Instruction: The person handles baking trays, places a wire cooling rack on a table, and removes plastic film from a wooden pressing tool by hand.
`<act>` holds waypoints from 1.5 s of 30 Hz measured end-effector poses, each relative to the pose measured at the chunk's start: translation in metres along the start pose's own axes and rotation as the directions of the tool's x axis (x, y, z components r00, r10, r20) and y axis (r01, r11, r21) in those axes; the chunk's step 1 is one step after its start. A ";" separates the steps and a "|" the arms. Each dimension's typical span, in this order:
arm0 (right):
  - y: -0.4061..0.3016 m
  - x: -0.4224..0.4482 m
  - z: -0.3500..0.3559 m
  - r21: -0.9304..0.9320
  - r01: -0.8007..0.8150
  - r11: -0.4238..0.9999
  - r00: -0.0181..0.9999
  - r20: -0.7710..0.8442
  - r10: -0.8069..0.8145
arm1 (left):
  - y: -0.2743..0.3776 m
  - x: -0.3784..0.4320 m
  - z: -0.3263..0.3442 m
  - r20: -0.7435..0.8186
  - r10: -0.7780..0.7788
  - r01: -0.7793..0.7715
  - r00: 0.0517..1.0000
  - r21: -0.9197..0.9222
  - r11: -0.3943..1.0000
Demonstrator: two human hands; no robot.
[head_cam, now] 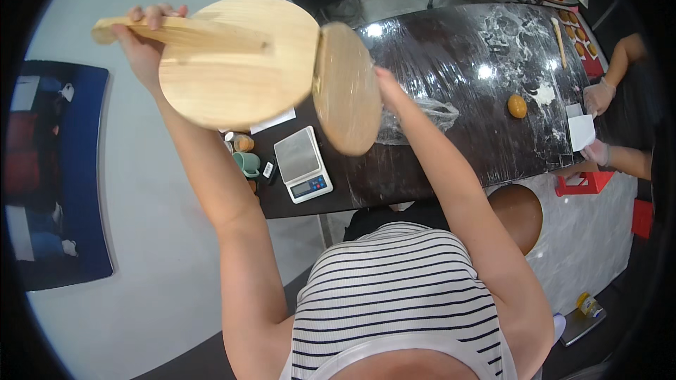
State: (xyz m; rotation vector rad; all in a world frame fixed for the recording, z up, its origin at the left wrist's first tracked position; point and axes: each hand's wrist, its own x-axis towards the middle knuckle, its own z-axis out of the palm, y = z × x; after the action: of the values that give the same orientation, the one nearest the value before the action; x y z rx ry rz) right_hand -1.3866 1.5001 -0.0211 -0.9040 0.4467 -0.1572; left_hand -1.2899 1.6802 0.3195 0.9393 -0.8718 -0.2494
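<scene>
A hinged wooden dough press is held open above the table by both hands. My left hand [143, 37] wraps around the long wooden handle [211, 33], which lies across the outside of the pale round upper board [237, 84]. The other round board [347, 89] is tilted steeply and looks covered in shiny clear film. My right hand [390, 89] grips that board's far-right edge, its fingers partly hidden behind it. Below the press sits a digital kitchen scale [298, 155] with a bare metal plate. A crumpled clear plastic sheet [435, 113] lies beside my right forearm.
On the film-covered dark table [391, 179] are a ball of orange-brown dough [517, 106], flour [543, 94] and a small rolling pin [559, 42]. A mug [247, 163] stands near the scale. At right, another person's gloved hands [599, 96] hold white paper [582, 132].
</scene>
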 end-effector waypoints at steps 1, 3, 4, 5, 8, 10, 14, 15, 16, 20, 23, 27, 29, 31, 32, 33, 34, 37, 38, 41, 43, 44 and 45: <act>0.012 -0.012 0.000 0.161 -0.174 0.971 0.983 -0.037 0.182 | 0.005 0.002 -0.002 -0.083 0.054 -0.047 0.995 0.084 0.995; 0.039 -0.037 -0.011 -0.143 -0.069 0.987 0.998 0.002 0.070 | 0.009 0.007 0.006 -0.180 0.161 -0.105 0.970 0.284 0.953; 0.052 -0.047 -0.022 -0.152 -0.071 0.986 0.997 0.024 0.076 | 0.010 0.009 0.012 -0.177 0.161 -0.106 0.971 0.284 0.953; 0.060 -0.054 -0.035 -0.160 -0.073 0.984 0.996 0.048 0.082 | 0.011 0.011 0.016 -0.176 0.214 -0.125 0.961 0.415 0.901; 0.063 -0.075 -0.073 -0.131 -0.091 0.987 0.995 -0.047 0.085 | 0.007 0.015 0.013 -0.180 0.243 -0.088 0.953 0.604 0.792; 0.058 -0.079 -0.088 -0.191 -0.047 0.980 0.990 -0.139 0.020 | 0.009 0.014 0.004 -0.190 0.234 -0.048 0.953 0.671 0.740; 0.030 -0.076 -0.108 -0.261 0.115 0.958 0.864 -0.450 -0.226 | 0.014 0.006 -0.021 -0.358 0.275 0.012 0.893 0.628 0.778; 0.021 -0.076 -0.117 -0.268 0.115 0.957 0.854 -0.464 -0.233 | 0.007 0.006 -0.022 -0.397 0.292 0.006 0.870 0.602 0.799; 0.012 -0.076 -0.126 -0.437 0.066 0.897 0.833 -0.471 -0.291 | -0.003 0.010 -0.021 -0.397 0.281 0.007 0.874 0.587 0.810; -0.019 -0.083 -0.086 -0.835 0.139 0.532 0.800 -0.222 -0.558 | 0.006 0.008 0.011 -0.419 0.355 0.069 0.836 0.721 0.690; -0.052 -0.102 -0.018 -0.752 0.487 0.444 0.688 0.017 -0.725 | 0.003 0.016 0.019 -0.401 0.361 0.098 0.842 0.772 0.628; -0.044 -0.113 0.031 -0.732 0.617 0.288 0.655 0.274 -0.705 | 0.009 0.025 0.013 -0.340 0.350 0.100 0.873 0.827 0.554; -0.040 -0.117 0.037 -0.698 0.570 0.434 0.769 0.267 -0.580 | 0.010 0.018 0.016 -0.395 0.352 0.109 0.849 0.782 0.614; -0.038 -0.128 0.047 -0.523 0.541 0.659 0.827 0.184 -0.532 | 0.014 0.017 0.015 -0.414 0.350 0.109 0.840 0.761 0.640; -0.035 -0.129 0.046 -0.363 0.615 0.700 0.781 0.164 -0.602 | 0.013 0.018 0.018 -0.405 0.333 0.101 0.851 0.750 0.654; -0.037 -0.129 0.045 -0.393 0.653 0.648 0.744 0.172 -0.645 | 0.011 0.020 0.018 -0.401 0.337 0.114 0.852 0.769 0.629; -0.039 -0.131 0.040 -0.406 0.648 0.645 0.744 0.151 -0.651 | 0.006 0.021 0.019 -0.400 0.341 0.128 0.851 0.788 0.603; -0.032 -0.126 0.032 -0.697 0.549 0.462 0.801 0.280 -0.529 | -0.003 0.022 0.033 -0.442 0.333 0.157 0.833 0.765 0.625; -0.035 -0.129 0.037 -0.690 0.555 0.465 0.799 0.288 -0.528 | 0.001 0.022 0.026 -0.442 0.340 0.157 0.830 0.771 0.618; -0.050 -0.142 0.044 -0.532 0.599 0.598 0.779 0.214 -0.590 | 0.001 0.021 -0.009 -0.392 0.366 0.139 0.844 0.819 0.557; -0.054 -0.118 0.018 -0.305 0.737 0.603 0.655 0.102 -0.748 | -0.004 0.027 -0.010 -0.394 0.322 0.162 0.861 0.812 0.560; -0.064 -0.118 0.009 -0.153 0.656 0.739 0.747 -0.005 -0.664 | -0.005 0.024 -0.011 -0.404 0.290 0.185 0.868 0.803 0.566; -0.071 -0.119 0.001 0.014 0.547 0.837 0.835 -0.083 -0.544 | 0.000 0.020 -0.018 -0.436 0.221 0.202 0.872 0.733 0.649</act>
State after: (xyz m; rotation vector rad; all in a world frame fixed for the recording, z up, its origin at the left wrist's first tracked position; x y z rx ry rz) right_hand -1.4889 1.4943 0.0718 -0.9734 0.2412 -0.7276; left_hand -1.2638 1.6798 0.3249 1.7084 -0.4710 0.4229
